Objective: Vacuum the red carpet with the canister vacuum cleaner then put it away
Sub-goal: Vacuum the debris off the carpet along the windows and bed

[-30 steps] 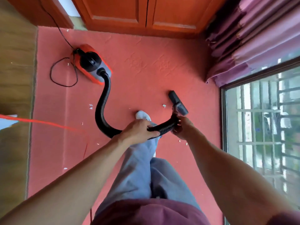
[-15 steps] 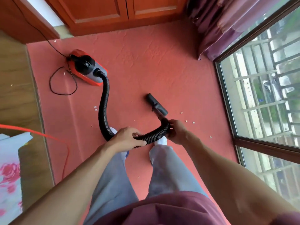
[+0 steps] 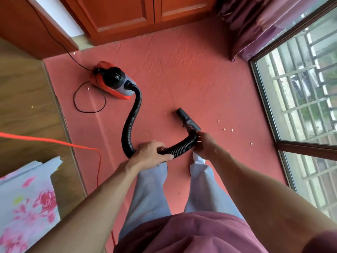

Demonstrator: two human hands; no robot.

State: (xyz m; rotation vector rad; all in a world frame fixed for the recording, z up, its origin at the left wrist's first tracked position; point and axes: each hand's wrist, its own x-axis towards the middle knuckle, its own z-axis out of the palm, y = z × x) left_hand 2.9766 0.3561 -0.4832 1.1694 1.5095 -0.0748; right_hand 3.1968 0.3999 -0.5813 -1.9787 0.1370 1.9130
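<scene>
Right hand (image 3: 204, 143) wrapped round the hose (image 3: 135, 111) end just behind the nozzle (image 3: 187, 119), so I can steer the head across the carpet (image 3: 182, 70). Left hand (image 3: 151, 154) grips the hose further back and takes up slack so the loop doesn't drag. Canister (image 3: 114, 83) sits on the carpet near the cabinet (image 3: 127, 15), well apart from me, cord (image 3: 89, 112) trailing (plugged in, I'd guess). Scraps (image 3: 224, 129) right of the nozzle, so the next pass goes there.

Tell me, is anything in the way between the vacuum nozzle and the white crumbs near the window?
Nothing visible is. Only bare red carpet lies between the nozzle and the crumbs, just to its right.
</scene>
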